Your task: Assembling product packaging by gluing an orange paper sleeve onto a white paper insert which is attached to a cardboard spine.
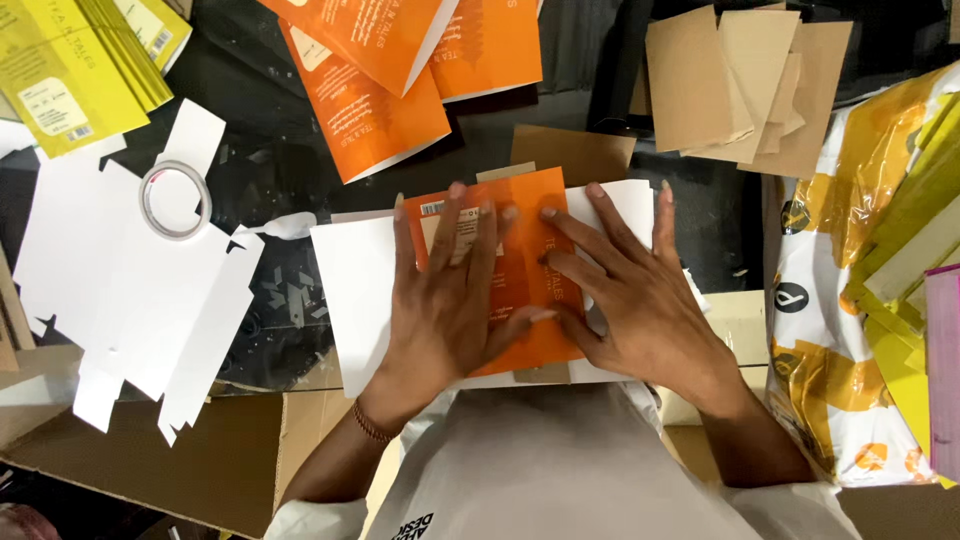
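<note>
Neither hand grasps anything: both lie flat, fingers spread and extended, pressing down on the orange carton blank point(520, 270). The left hand point(445, 305) covers the left half of the blank, its thumb reaching right across the lower edge. The right hand point(625, 300) rests on the right side, index and middle fingertips touching the blank near its centre, the remaining fingers lying on the white card sheet point(350, 300) beneath.

The orange carton blank lies at the centre of the dark table point(280, 160), on top of the white card sheet, directly in front of the person. A brown cardboard piece point(572, 152) shows just behind it.

Risk, as a judgement: the blank rests on a smooth white sheet, held only by downward palm pressure. Uneven pressure from one hand may slide or rotate it, so that any crease lands off the fold line. Too much force at the fingertips may dent the panel.

Appearance: the blank is flat, glossy orange card with white print, a pale label panel under the left fingers, and a straight white-edged top. Similar orange blanks point(380, 90) lie farther back; a tape roll point(175, 200) sits to the left on a white die-cut blank point(110, 290).
</note>
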